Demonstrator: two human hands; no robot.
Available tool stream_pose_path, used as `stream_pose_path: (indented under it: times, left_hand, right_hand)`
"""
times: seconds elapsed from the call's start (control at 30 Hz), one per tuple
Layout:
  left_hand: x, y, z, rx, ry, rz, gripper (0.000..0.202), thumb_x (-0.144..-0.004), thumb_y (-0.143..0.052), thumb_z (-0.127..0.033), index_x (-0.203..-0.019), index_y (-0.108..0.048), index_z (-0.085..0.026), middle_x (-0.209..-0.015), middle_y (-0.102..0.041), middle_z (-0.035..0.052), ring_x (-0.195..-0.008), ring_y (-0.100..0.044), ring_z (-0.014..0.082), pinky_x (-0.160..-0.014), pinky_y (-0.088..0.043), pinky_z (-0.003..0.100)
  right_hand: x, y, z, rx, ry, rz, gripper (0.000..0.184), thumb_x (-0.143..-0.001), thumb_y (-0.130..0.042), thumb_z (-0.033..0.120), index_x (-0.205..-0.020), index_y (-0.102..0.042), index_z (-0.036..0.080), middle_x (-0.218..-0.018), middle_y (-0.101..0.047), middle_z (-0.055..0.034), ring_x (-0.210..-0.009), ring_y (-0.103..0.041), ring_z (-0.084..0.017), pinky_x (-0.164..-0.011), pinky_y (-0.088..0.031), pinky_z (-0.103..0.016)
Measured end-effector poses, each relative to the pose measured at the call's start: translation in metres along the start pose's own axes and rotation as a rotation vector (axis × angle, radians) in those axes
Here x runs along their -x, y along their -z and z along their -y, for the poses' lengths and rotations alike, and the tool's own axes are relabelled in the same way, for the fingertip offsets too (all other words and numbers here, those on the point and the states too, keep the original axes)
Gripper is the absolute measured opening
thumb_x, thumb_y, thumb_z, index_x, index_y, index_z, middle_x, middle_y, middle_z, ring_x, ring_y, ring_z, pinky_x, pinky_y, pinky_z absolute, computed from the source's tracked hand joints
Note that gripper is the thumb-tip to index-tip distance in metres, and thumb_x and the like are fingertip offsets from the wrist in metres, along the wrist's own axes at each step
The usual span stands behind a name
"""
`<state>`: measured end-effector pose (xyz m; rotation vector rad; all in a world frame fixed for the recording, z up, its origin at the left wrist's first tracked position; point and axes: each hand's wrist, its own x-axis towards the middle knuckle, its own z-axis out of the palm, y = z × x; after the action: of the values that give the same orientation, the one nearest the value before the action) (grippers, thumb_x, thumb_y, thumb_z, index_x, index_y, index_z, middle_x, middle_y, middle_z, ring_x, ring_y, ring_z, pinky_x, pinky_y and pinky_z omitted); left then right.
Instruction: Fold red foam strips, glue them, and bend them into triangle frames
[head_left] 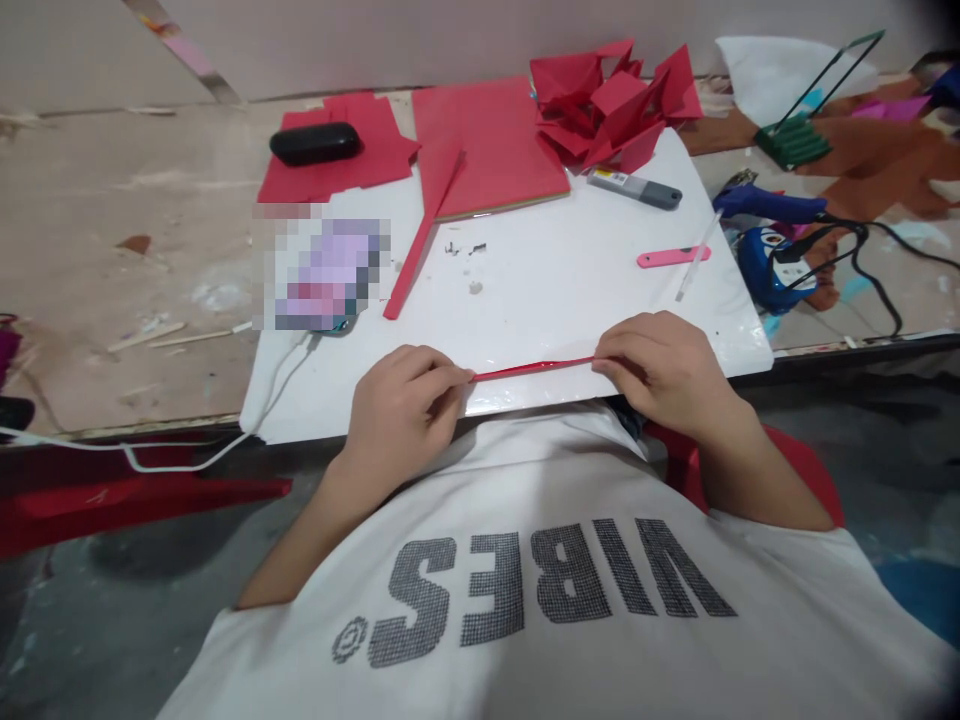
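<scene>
A narrow red strip [534, 368], paper by its look, stretches between my two hands near the front edge of the white board [555, 290]. My left hand [409, 405] pinches its left end between thumb and fingers. At the other end, my right hand [664, 370] grips the strip the same way. Beyond it, a longer red paper strip [420, 255] lies at a slant. Its upper end rests over a stack of red sheets [499, 140].
Folded red paper pieces [622, 100] are heaped at the back. A grey cutter [636, 188], a pink cutter [671, 258] and a blue glue gun [776, 205] with a black cord lie right. A black case [315, 143] and a blurred phone [330, 270] with a white cable sit left.
</scene>
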<state>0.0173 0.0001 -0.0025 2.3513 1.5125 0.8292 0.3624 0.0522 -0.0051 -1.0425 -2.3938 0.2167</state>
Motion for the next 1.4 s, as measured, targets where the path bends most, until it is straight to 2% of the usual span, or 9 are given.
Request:
stream_pose_path:
  times: [0.13,0.27,0.47,0.63,0.8,0.97,1.17,1.4]
  left_hand:
    - [-0.004,-0.001,0.002,-0.043,-0.042,0.025,0.027,-0.106,-0.061,-0.023,-0.106,-0.087,-0.033,-0.100,-0.083,0.0090,-0.092,-0.074,0.0311,-0.080,-0.058,0.050]
    - [-0.007,-0.010,0.002,-0.168,-0.170,-0.023,0.035,-0.103,-0.058,-0.011,-0.120,-0.086,-0.024,-0.105,-0.086,0.0100,-0.093,-0.076,0.0295,-0.079,-0.057,0.046]
    - [-0.011,-0.019,-0.003,-0.221,-0.296,-0.108,0.033,-0.097,-0.058,0.001,-0.103,-0.083,-0.019,-0.101,-0.088,0.0080,-0.085,-0.077,0.0263,-0.071,-0.053,0.042]
    - [-0.012,-0.020,-0.003,-0.234,-0.287,-0.095,0.032,-0.096,-0.058,-0.001,-0.097,-0.082,-0.021,-0.101,-0.088,0.0079,-0.085,-0.077,0.0267,-0.070,-0.054,0.042]
    - [-0.014,-0.021,-0.003,-0.161,-0.259,-0.096,0.030,-0.097,-0.060,0.000,-0.102,-0.081,-0.020,-0.103,-0.087,0.0083,-0.090,-0.076,0.0263,-0.075,-0.056,0.042]
    - [-0.017,-0.022,-0.002,-0.113,-0.221,-0.049,0.030,-0.098,-0.059,-0.001,-0.102,-0.081,-0.021,-0.106,-0.083,0.0083,-0.094,-0.073,0.0254,-0.081,-0.058,0.041]
    - [-0.019,-0.022,-0.002,-0.143,-0.213,0.008,0.032,-0.100,-0.058,-0.001,-0.103,-0.083,-0.021,-0.109,-0.082,0.0093,-0.095,-0.070,0.0264,-0.081,-0.055,0.043]
    - [-0.023,-0.025,-0.010,-0.195,-0.252,0.077,0.037,-0.103,-0.057,-0.003,-0.116,-0.085,-0.023,-0.112,-0.079,0.0112,-0.099,-0.068,0.0287,-0.082,-0.050,0.045]
  right_hand:
    - [0.000,-0.006,0.003,0.023,-0.026,-0.037,0.017,-0.106,-0.065,0.025,-0.095,-0.077,0.028,-0.099,-0.084,-0.0088,-0.092,-0.077,-0.034,-0.081,-0.057,-0.050]
    - [-0.002,-0.007,0.007,0.107,-0.015,-0.039,0.017,-0.106,-0.064,0.023,-0.094,-0.076,0.023,-0.097,-0.083,-0.0093,-0.089,-0.073,-0.029,-0.079,-0.050,-0.044]
    - [-0.006,-0.004,0.011,0.164,0.030,0.025,0.024,-0.107,-0.059,0.011,-0.095,-0.076,0.021,-0.101,-0.082,-0.0081,-0.088,-0.067,-0.024,-0.078,-0.040,-0.039]
    - [-0.007,-0.002,0.011,0.180,0.068,0.063,0.027,-0.104,-0.058,0.005,-0.095,-0.078,0.020,-0.100,-0.080,-0.0072,-0.085,-0.063,-0.023,-0.078,-0.036,-0.039]
    - [-0.008,-0.003,0.009,0.196,0.062,0.085,0.027,-0.107,-0.057,0.007,-0.097,-0.079,0.020,-0.099,-0.079,-0.0077,-0.087,-0.062,-0.024,-0.078,-0.035,-0.039]
    - [-0.008,-0.003,0.010,0.185,0.045,0.123,0.028,-0.104,-0.058,0.004,-0.097,-0.080,0.020,-0.100,-0.077,-0.0081,-0.089,-0.061,-0.024,-0.078,-0.033,-0.040]
    - [-0.007,-0.001,0.014,0.160,0.008,0.124,0.032,-0.100,-0.056,0.001,-0.100,-0.082,0.021,-0.110,-0.078,-0.0096,-0.099,-0.063,-0.027,-0.092,-0.038,-0.045]
    - [-0.007,-0.013,0.025,0.163,0.085,0.096,0.032,-0.104,-0.057,0.003,-0.112,-0.082,0.021,-0.118,-0.079,-0.0099,-0.106,-0.062,-0.028,-0.100,-0.039,-0.047]
